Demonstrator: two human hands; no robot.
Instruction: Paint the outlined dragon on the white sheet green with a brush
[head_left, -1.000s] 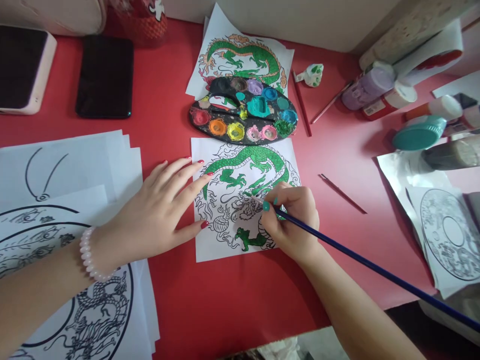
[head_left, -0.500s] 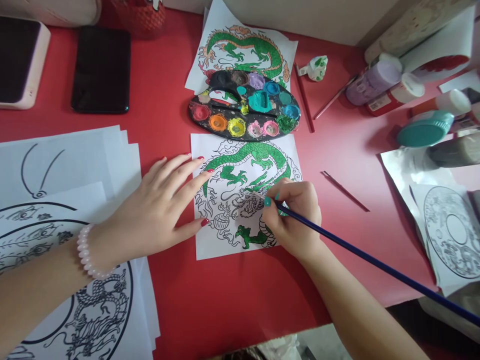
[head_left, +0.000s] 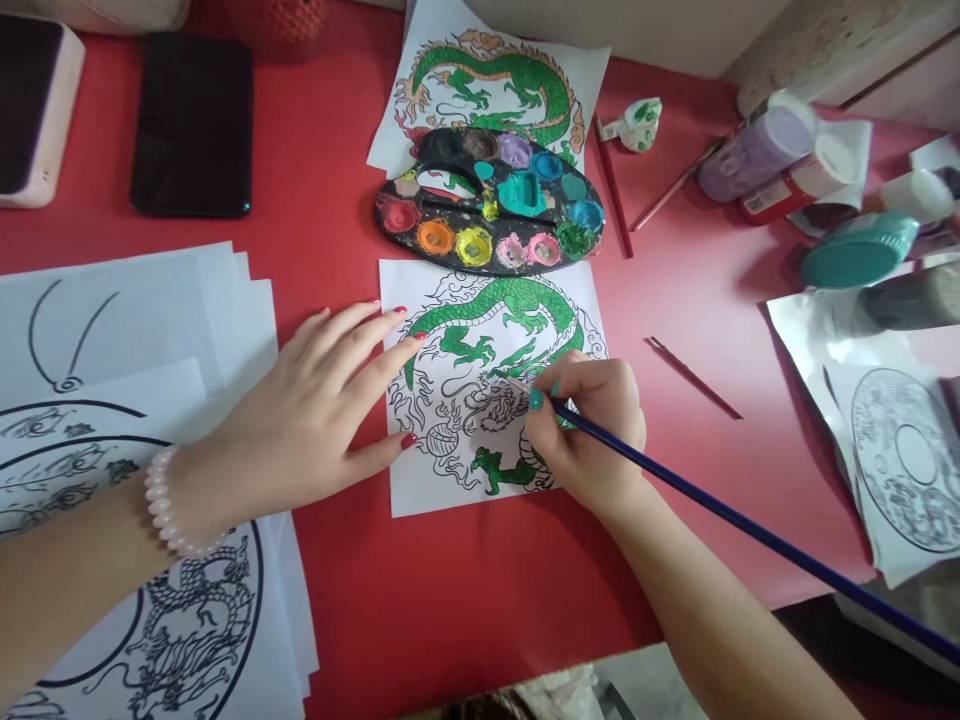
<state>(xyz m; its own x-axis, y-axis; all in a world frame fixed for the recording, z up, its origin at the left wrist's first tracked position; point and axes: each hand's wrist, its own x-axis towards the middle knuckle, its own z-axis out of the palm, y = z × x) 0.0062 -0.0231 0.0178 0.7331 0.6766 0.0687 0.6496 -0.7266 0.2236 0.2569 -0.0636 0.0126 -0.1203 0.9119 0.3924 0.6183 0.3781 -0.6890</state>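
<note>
My right hand (head_left: 589, 430) pinches a long blue paintbrush (head_left: 697, 510) close to its bristles, which touch the paper near the dragon's head. Under it lies a white sheet with a dragon drawing (head_left: 420, 490); the body, legs and one claw are green, while the head and flames are uncoloured line work. Fingers spread, my left hand (head_left: 322, 400) rests flat with its fingertips on the sheet's left edge. Just above the sheet sits a black paint palette (head_left: 390, 228) with wells of several colours. It partly covers a second dragon picture (head_left: 517, 75), coloured green and orange.
Printed line drawings (head_left: 240, 340) lie at left under my forearm. A black phone (head_left: 193, 125) is at upper left. Thin brushes (head_left: 694, 378) and a crumpled paint-stained tissue (head_left: 641, 122) lie at right, beside paint bottles (head_left: 757, 145) and more drawings (head_left: 907, 450).
The view has shifted slightly. The brush tip has moved a little to the right along the dragon's head, still in my right hand. My left hand stays on the sheet's edge.
</note>
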